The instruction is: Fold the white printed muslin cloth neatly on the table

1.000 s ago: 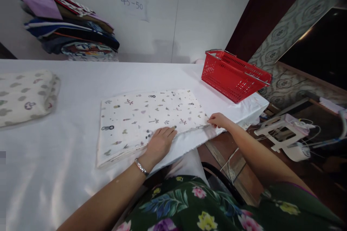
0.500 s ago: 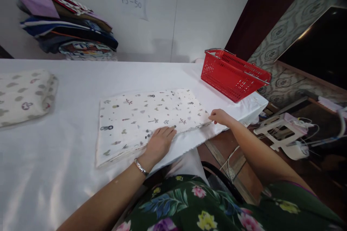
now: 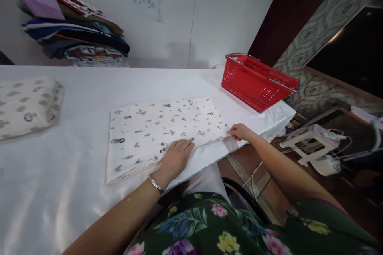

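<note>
A folded white cloth (image 3: 161,127) with small printed plants and figures lies flat in layers on the white-covered table (image 3: 89,87). My left hand (image 3: 177,156), a silver bracelet at its wrist, rests with fingers stretched out on the cloth's near edge. At the cloth's near right corner, my right hand (image 3: 238,131) is closed, thumb and fingertips pinching the fabric. The layers under my left palm are hidden.
A red plastic basket (image 3: 257,83) with metal handles stands at the back right. Another folded, spotted cloth (image 3: 26,107) lies at the left. Stacked fabrics (image 3: 77,28) stand by the wall. A white sewing machine (image 3: 314,147) is at the right, below the tabletop.
My right hand has shifted slightly left and down with the cloth's corner in its pinch. My left hand stays in place on the near edge.
</note>
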{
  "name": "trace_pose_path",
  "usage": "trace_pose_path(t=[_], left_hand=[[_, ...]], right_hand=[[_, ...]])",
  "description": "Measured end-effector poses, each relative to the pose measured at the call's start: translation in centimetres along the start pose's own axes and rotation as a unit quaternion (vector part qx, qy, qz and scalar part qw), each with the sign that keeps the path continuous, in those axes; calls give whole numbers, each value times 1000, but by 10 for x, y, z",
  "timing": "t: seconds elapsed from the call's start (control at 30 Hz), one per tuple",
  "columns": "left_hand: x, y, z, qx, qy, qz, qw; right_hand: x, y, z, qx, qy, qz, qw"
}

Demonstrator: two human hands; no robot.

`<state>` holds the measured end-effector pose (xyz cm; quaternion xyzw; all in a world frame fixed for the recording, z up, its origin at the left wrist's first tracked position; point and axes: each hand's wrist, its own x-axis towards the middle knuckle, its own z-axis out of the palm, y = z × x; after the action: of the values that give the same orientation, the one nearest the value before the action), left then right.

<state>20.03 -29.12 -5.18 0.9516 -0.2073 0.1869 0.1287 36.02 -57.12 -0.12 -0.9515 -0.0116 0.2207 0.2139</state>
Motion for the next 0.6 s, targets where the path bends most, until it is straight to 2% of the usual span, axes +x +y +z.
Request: trace_pose_path(t=[0.3,0.6], left_hand=[[0,0,0,9,-3,2,1000],[0,0,-1,6,0,1,1000]], right_hand=[[-2,-6,-4,-81,11,-10,997],[-5,-10,-1,-90,22,-8,996]])
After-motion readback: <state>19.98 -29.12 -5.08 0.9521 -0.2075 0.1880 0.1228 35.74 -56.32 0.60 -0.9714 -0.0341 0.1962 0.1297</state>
